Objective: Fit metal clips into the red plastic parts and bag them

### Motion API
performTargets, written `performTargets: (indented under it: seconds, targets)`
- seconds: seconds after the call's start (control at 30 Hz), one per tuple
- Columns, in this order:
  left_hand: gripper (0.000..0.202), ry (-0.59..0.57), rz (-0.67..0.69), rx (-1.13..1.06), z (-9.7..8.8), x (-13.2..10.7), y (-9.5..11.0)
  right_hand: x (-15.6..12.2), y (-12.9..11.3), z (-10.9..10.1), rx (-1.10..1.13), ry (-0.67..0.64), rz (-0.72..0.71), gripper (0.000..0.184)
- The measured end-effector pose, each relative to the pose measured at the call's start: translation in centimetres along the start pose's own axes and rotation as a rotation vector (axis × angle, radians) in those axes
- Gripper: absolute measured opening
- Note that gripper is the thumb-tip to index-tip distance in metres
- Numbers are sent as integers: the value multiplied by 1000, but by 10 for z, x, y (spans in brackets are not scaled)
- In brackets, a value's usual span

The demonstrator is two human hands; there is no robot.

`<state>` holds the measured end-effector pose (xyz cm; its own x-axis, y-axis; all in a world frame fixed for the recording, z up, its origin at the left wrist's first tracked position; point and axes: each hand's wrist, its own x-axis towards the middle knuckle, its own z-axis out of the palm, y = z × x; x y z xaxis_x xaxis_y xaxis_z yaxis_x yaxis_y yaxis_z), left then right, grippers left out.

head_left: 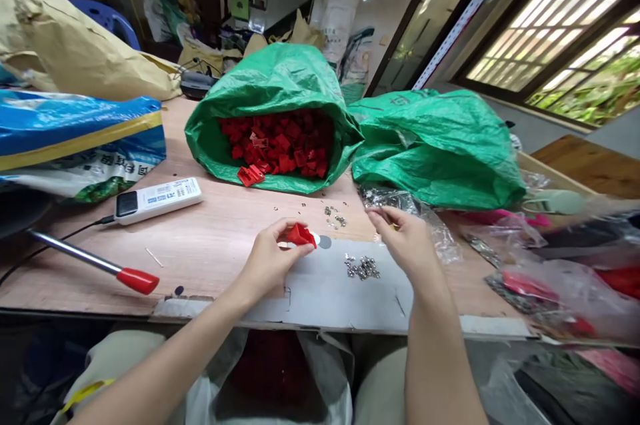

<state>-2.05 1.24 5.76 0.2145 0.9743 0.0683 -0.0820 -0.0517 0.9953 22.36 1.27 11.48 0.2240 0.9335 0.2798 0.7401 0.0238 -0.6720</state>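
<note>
My left hand (273,253) is closed round a small red plastic part (301,235), held just above a grey cardboard sheet (330,292) on the wooden table (210,245). My right hand (405,233) hovers to the right with its fingertips pinched together; what they hold is too small to make out. A little heap of small metal pieces (363,268) lies on the cardboard between my hands. A few more metal bits (336,216) are scattered beyond it.
A green sack (270,85) lies open toward me, full of red plastic parts (280,145). A second green sack (435,145) lies to its right. At left are a white power strip (157,198), a red-tipped metal rod (95,262) and a blue bag (75,132). Clear plastic bags (550,285) crowd the right.
</note>
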Motion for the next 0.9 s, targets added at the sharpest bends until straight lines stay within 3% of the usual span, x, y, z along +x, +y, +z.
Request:
performTargets:
  seconds: [0.13, 0.3, 0.4, 0.5, 0.63, 0.73, 0.9]
  targets:
    - [28, -107, 133, 333, 11, -15, -7, 0, 32, -6, -211, -76, 92, 21]
    - [33, -120, 215, 613, 18, -22, -15, 5, 30, 34, -281, -165, -22, 16]
    - [37, -85, 159, 581, 18, -21, -15, 11, 28, 55, -307, -185, -53, 16]
    - [31, -70, 108, 516, 18, -21, -13, 13, 29, 63, -310, -178, -61, 14]
    - [23, -52, 70, 373, 19, -20, -11, 9, 30, 59, -254, -87, -87, 14]
    - [23, -3, 54, 215, 19, -19, -11, 0, 23, 49, -24, -43, -52, 16]
    - [20, 103, 152, 169, 18, -17, -12, -18, -1, 38, 313, -296, -39, 21]
